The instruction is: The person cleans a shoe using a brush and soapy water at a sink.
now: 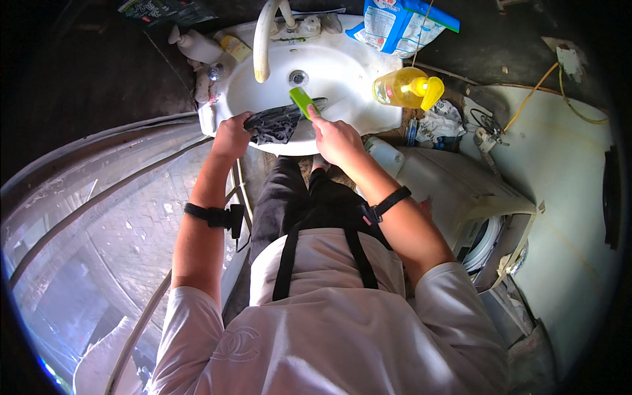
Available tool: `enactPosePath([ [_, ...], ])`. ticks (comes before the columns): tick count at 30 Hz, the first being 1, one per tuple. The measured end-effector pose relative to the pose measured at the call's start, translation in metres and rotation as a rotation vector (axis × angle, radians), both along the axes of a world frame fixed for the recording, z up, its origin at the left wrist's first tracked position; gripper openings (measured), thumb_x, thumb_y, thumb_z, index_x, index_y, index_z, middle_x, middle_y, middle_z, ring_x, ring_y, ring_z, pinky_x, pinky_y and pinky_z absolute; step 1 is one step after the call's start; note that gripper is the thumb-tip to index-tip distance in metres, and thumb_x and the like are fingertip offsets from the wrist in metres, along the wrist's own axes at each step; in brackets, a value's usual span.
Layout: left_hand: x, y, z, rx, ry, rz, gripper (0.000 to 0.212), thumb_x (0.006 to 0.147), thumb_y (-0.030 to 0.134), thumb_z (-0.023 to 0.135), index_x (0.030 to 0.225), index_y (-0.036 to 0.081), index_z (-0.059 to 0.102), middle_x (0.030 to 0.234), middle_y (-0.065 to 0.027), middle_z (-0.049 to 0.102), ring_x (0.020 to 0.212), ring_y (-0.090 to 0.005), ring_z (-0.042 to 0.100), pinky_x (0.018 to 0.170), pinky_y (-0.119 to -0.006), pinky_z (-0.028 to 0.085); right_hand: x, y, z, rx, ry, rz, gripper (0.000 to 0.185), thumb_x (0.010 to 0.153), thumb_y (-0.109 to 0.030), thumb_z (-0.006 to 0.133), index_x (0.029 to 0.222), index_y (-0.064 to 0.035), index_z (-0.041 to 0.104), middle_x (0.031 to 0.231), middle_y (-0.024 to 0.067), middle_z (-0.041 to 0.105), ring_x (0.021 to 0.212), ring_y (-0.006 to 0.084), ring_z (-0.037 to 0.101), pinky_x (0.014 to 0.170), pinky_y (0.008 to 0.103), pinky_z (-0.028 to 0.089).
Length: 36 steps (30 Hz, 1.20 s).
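My left hand (233,134) grips the left end of a black item (274,124) streaked with white suds. Whether it is a cloth or a shoe part I cannot tell. It lies across the front rim of a white ceramic washbasin (345,91). In my right hand (336,139) is a green-backed handheld brush (302,101), its head at the item's right part. The bristles are hidden beneath the green back. Behind the brush is the basin's round drain (298,77), and an off-white curved faucet spout (261,49) reaches over the bowl.
A yellow pump bottle (407,89) stands at the basin's right side, below a blue-and-white printed bag (402,27). White pump bottle (197,45) and a yellow-capped tube (233,47) crowd the left rim. A washing machine (459,197) is on the right; clear sheeting (113,227) hangs left.
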State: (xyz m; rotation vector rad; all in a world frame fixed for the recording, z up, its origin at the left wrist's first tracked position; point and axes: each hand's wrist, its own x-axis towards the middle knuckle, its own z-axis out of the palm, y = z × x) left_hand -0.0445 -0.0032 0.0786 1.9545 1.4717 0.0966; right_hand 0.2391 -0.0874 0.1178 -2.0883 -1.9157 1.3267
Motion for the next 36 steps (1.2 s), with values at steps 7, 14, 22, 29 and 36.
enactPosePath([
  [7, 0.0, 0.003, -0.006, -0.019, -0.014, 0.004, 0.045, 0.083, 0.006, 0.079, 0.128, 0.008, 0.072, 0.114, -0.0227, 0.075, 0.108, -0.0422, 0.071, 0.093, -0.046, 0.056, 0.004, -0.005, -0.022, -0.076, -0.111, -0.158, 0.071, 0.103, -0.017, 0.055, 0.168, -0.0146, 0.028, 0.086, 0.0206, 0.075, 0.082, 0.0361, 0.076, 0.076, 0.0493, 0.061],
  [14, 0.003, 0.006, -0.012, -0.023, -0.007, 0.004, 0.049, 0.083, 0.005, 0.08, 0.131, 0.008, 0.071, 0.115, -0.0205, 0.076, 0.108, -0.0363, 0.074, 0.095, -0.042, 0.057, 0.026, -0.014, -0.078, 0.01, -0.226, -0.199, 0.064, 0.104, -0.02, 0.053, 0.165, -0.0151, 0.036, 0.101, 0.0217, 0.076, 0.094, 0.0384, 0.074, 0.083, 0.0511, 0.058],
  [22, -0.046, -0.004, -0.041, -0.457, -0.578, 0.367, 0.052, 0.086, -0.014, 0.066, 0.137, -0.007, 0.064, 0.118, -0.007, 0.075, 0.103, -0.014, 0.071, 0.095, -0.029, 0.057, 0.034, -0.024, -0.043, 0.029, 0.009, -0.398, 0.053, 0.106, -0.025, 0.055, 0.159, -0.0222, 0.049, 0.101, 0.0225, 0.075, 0.094, 0.0424, 0.072, 0.083, 0.0501, 0.057],
  [29, -0.049, -0.032, -0.013, -0.621, -0.938, 0.395, 0.043, 0.093, -0.005, 0.063, 0.136, -0.003, 0.066, 0.129, -0.0096, 0.073, 0.118, -0.0213, 0.07, 0.104, -0.037, 0.055, 0.038, -0.03, -0.086, 0.096, 0.613, -0.676, 0.052, 0.107, -0.035, 0.062, 0.152, -0.0113, 0.054, 0.077, 0.0094, 0.07, 0.064, 0.0225, 0.067, 0.061, 0.0389, 0.054],
  [36, -0.053, -0.043, -0.011, -0.796, -1.106, 0.403, 0.059, 0.092, 0.007, 0.069, 0.149, 0.0, 0.054, 0.138, -0.0089, 0.068, 0.123, -0.0229, 0.068, 0.106, -0.042, 0.055, 0.033, -0.014, 0.006, -0.342, 1.32, -0.931, 0.025, 0.109, -0.035, 0.063, 0.127, -0.0167, 0.066, 0.062, -0.0121, 0.034, 0.048, 0.0022, 0.032, 0.046, 0.0219, 0.028],
])
